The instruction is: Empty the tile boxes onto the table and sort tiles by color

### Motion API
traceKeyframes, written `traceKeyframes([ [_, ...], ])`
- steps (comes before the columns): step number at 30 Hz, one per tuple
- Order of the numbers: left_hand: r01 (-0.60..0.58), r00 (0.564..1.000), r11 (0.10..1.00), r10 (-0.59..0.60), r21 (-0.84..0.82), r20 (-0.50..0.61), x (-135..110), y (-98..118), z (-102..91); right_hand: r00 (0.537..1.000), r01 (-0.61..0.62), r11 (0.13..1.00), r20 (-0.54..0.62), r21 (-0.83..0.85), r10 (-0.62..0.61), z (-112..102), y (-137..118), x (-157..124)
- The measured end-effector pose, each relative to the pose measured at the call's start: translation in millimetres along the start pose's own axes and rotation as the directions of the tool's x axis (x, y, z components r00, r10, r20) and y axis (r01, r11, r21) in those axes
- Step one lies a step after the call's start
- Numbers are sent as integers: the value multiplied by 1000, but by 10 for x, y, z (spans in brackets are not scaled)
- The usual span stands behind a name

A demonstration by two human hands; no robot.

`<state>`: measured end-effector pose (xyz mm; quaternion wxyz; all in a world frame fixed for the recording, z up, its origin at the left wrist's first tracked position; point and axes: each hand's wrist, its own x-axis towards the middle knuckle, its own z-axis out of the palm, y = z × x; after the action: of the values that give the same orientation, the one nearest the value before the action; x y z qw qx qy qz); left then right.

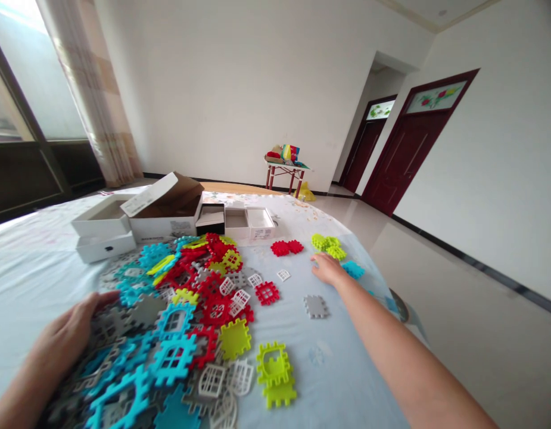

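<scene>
A large heap of plastic interlocking building panels (pixel 172 357) in blue, red, yellow-green, grey and white covers the left half of the table. My left hand (pixel 74 328) rests against the heap's left side, fingers stretched along grey panels, holding none that I can see. Across the table, my right hand (pixel 327 269) is low over the cloth, its fingers loosely bent and apart, with nothing visible in them. Just beyond it lies a small group of yellow-green panels (pixel 331 245). Blue panels (pixel 353 269) lie beside its wrist, and a grey square panel (pixel 316 306) lies nearer me.
Open white boxes (pixel 103 220) and a larger box with a raised lid (pixel 165 226) stand behind the heap. Two red pieces (pixel 286 247) and a yellow-green pair (pixel 275 372) lie on the blue cloth. A small table (pixel 286 167) with colourful items stands by the far wall.
</scene>
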<state>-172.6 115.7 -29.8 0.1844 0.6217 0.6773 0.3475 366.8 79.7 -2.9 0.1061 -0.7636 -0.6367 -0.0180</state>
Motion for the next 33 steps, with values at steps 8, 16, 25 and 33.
traceKeyframes([
  [8, 180, 983, 973, -171, -145, 73, -126, 279, -94, 1000, 10, 1000, -11, -3, -10, -64, 46, 41],
  [16, 204, 977, 966, -190, -160, 97, -147, 310, -79, 926, 377, 889, -90, 262, -366, -147, -818, -320],
  [25, 194, 979, 967, -179, -167, 99, -183, 374, -108, 787, 538, 748, 87, 389, -611, -173, -1148, -560],
  [33, 181, 982, 969, -171, -166, 76, -133, 256, -85, 888, 354, 744, 45, 567, -457, -271, -1145, -568],
])
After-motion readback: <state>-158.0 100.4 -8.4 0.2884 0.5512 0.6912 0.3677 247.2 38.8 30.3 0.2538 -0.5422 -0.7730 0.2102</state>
